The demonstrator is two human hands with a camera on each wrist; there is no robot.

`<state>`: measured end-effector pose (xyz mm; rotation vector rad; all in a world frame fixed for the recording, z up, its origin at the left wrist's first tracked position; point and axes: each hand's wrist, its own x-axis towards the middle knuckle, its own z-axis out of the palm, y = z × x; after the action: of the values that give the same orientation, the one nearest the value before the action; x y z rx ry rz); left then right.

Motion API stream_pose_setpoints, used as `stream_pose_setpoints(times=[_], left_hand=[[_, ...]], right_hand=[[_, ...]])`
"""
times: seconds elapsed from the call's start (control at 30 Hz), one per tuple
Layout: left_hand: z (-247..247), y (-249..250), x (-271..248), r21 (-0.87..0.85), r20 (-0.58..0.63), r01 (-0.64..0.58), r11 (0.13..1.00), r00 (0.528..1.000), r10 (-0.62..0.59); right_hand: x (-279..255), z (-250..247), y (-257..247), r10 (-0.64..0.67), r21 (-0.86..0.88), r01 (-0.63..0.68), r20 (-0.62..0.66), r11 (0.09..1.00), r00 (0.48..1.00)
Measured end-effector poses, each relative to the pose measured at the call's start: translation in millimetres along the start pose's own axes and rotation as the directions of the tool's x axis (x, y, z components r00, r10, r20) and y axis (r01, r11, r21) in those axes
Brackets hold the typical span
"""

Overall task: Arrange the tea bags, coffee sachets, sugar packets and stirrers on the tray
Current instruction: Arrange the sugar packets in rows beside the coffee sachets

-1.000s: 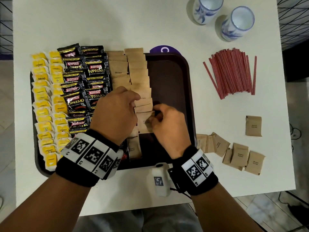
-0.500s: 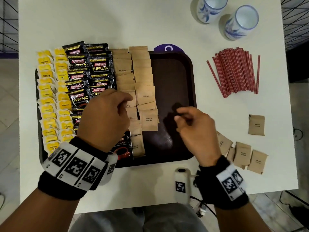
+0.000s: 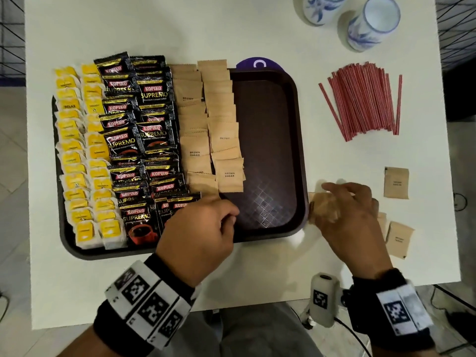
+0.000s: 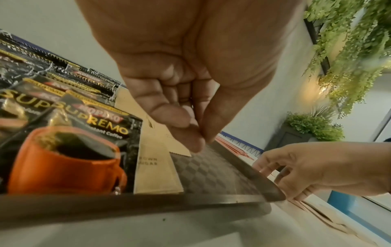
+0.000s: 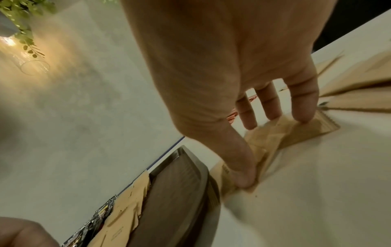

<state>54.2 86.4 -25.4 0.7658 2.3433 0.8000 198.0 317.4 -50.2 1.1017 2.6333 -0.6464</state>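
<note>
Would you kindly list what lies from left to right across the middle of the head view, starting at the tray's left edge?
tea bags → coffee sachets → sugar packets on the tray → bare tray floor → red stirrers

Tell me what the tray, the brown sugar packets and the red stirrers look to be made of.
Tray: likely moulded plastic, dark brown, with a textured grid floor that catches the light.
Brown sugar packets: matte kraft-looking paper, with serrated crimped edges and printed text.
Red stirrers: thin straight sticks, seemingly plastic or paper; too small to tell which.
</note>
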Motion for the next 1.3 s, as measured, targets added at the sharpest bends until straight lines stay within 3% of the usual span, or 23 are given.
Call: stream_pose_setpoints(times=[0.13,0.53,0.67,0.8,0.93,1.0,1.07,1.2,1.3], left_hand=[[1,-1,2,-0.002,-0.016,-0.004,1.000,1.000,0.004],[4,2,-5,0.016,-0.016,0.000,1.000,1.000,0.000],[5,2,-5,0.014,-0.025,-0.014,1.000,1.000,0.014],[4,0,-6,0.008,-0.034,-0.024,1.000,0.999,0.024],[3,2,-6,-0.001,-0.050,-0.036,0.999,0.998,0.035],[0,4,-5,-0.021,-0.066,-0.050,0.999,0.997,0.048],[-4,7,0,-0.056,-0.084,-0.070,0.996,0.994,0.065],[-8,19,14,-0.171,-0.160,-0.106,0.980,0.984,0.078],[-9,28,21,-0.273,-0.160,-0.071,0.959,0.987,0.028]], right_hand=[[4,3,-1,-0.034,0.016,0.035,-0.042,0.999,0.999],[8,-2,-4,0.070,0.137,-0.075,0.042,0.988,0.997],[11,-6,-5,0.028,0.100,-0.026,-0.011,0.995,1.000],[15,-12,-7,0.033,0.150,-0.036,0.022,0.988,0.999],[16,-30,-6,-0.043,0.141,0.053,-0.075,0.989,0.996],[18,-46,-9,0.033,0.300,-0.001,-0.101,0.954,0.994],[18,-55,-17,0.080,0.521,-0.041,-0.053,0.853,0.995],[13,-45,-48,-0.073,0.714,-0.051,0.142,0.698,0.987],[7,-25,-69,-0.166,0.738,-0.054,0.221,0.673,0.961]])
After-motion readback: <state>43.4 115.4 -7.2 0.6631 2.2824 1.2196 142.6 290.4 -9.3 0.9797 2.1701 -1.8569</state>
